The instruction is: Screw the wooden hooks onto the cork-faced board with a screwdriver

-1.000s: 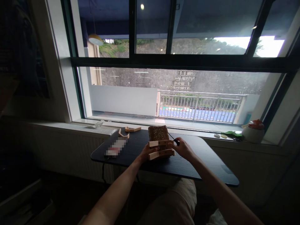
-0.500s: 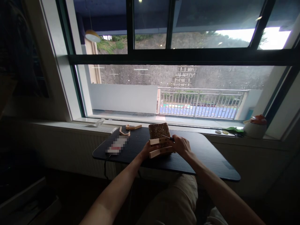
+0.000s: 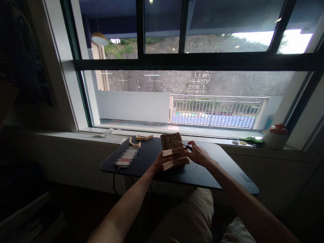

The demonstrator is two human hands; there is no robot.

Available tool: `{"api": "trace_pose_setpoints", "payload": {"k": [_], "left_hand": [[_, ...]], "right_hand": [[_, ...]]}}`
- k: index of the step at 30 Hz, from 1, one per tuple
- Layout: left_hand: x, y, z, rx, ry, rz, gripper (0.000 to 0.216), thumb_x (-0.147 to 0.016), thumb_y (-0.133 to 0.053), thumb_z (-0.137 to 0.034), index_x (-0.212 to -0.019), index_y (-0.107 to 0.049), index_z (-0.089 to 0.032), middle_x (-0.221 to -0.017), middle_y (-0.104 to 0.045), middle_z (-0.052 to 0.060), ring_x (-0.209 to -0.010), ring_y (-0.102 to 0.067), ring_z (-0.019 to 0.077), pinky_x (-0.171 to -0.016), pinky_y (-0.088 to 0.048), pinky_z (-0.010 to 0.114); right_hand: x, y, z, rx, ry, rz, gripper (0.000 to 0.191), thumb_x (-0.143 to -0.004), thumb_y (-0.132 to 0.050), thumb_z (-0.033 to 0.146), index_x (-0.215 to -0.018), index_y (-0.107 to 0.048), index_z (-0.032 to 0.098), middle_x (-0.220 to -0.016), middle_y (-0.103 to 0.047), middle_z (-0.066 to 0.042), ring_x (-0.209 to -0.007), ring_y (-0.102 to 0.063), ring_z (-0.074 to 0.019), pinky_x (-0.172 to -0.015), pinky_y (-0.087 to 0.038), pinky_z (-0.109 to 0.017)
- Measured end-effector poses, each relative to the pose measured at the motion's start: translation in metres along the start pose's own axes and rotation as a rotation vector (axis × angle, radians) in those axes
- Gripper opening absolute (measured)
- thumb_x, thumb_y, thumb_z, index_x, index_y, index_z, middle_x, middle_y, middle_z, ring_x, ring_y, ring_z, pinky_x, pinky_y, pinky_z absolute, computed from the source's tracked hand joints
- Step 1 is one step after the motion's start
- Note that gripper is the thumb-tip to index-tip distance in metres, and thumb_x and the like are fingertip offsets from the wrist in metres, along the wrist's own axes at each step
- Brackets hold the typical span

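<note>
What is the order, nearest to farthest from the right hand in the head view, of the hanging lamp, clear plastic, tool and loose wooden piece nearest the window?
1. Tool: in the right hand.
2. Wooden piece: back left of the table.
3. Clear plastic: farther left, off the table.
4. Lamp: far upper left.

Both your forearms are bare and reach forward from the near side, converging toward the middle. Your left forearm (image 3: 129, 202) slants from near left to far right; your right forearm (image 3: 240, 199) slants from near right to far left. Your left hand (image 3: 159, 162) is curled in a grip, partly hidden, its wrist (image 3: 152, 169) a little nearer than the other. Your right hand (image 3: 198, 154) is closed too, knuckles up, pointing left. The hands are close together. Your legs (image 3: 187, 216) show low between the forearms.
</note>
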State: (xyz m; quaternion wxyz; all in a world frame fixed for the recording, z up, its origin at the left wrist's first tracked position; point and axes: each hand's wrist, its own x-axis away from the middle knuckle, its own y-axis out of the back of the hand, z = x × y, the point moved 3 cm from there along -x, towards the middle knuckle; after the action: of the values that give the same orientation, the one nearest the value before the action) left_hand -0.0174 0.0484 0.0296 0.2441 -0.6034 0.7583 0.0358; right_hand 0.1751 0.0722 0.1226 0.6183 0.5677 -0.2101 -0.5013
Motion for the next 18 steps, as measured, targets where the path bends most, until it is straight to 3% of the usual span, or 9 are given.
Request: {"api": "trace_pose_setpoints", "payload": {"k": [3, 8, 13, 16, 18], "left_hand": [[0.002, -0.009, -0.007, 0.038, 0.010, 0.042, 0.049, -0.069, -0.074, -0.029, -0.114, -0.063, -0.013, -0.117, -0.062, 0.016, -0.110, -0.055, 0.0386, -0.096, -0.041, 0.048], [0.003, -0.017, -0.014, 0.038, 0.008, 0.074, 0.049, -0.070, -0.074, -0.028, -0.115, -0.062, -0.013, -0.118, -0.062, 0.014, -0.112, -0.053, 0.0401, -0.099, -0.038, 0.050], [0.003, -0.008, -0.006, -0.110, -0.049, -0.042, 0.047, -0.068, -0.075, -0.025, -0.113, -0.063, -0.018, -0.117, -0.063, 0.011, -0.113, -0.052, 0.0395, -0.100, -0.037, 0.049], [0.002, 0.000, 0.000, -0.184, -0.073, -0.163, 0.046, -0.064, -0.077, -0.024, -0.107, -0.064, -0.019, -0.112, -0.065, 0.011, -0.111, -0.053, 0.0401, -0.098, -0.037, 0.051], [0.001, 0.002, 0.002, -0.209, -0.063, -0.211, 0.046, -0.061, -0.079, -0.022, -0.104, -0.065, -0.019, -0.109, -0.066, 0.012, -0.110, -0.053, 0.0406, -0.097, -0.038, 0.052]], "right_hand": [[0.021, 0.019, -0.007, -0.050, 0.058, 0.000, 0.037, -0.087, -0.036, 0.038, -0.115, -0.050, 0.017, -0.089, -0.067, -0.008, -0.074, -0.060, -0.0180, -0.062, -0.040, -0.027], [0.048, 0.032, -0.010, -0.158, 0.260, -0.032, 0.029, -0.085, -0.040, 0.031, -0.097, -0.064, 0.019, -0.095, -0.066, -0.007, -0.084, -0.059, -0.0181, -0.074, -0.042, -0.028], [0.043, 0.037, -0.006, -0.162, 0.163, -0.186, 0.028, -0.084, -0.045, 0.037, -0.100, -0.064, 0.024, -0.093, -0.068, -0.003, -0.084, -0.061, -0.0191, -0.071, -0.041, -0.028], [0.043, 0.028, -0.002, -0.014, 0.087, -0.092, 0.030, -0.087, -0.041, 0.041, -0.099, -0.065, 0.028, -0.084, -0.070, -0.002, -0.078, -0.062, -0.0205, -0.062, -0.036, -0.028], [0.048, 0.020, 0.001, 0.035, 0.093, -0.068, 0.030, -0.088, -0.039, 0.038, -0.103, -0.063, 0.028, -0.090, -0.070, -0.003, -0.079, -0.063, -0.0209, -0.061, -0.035, -0.028]]}}
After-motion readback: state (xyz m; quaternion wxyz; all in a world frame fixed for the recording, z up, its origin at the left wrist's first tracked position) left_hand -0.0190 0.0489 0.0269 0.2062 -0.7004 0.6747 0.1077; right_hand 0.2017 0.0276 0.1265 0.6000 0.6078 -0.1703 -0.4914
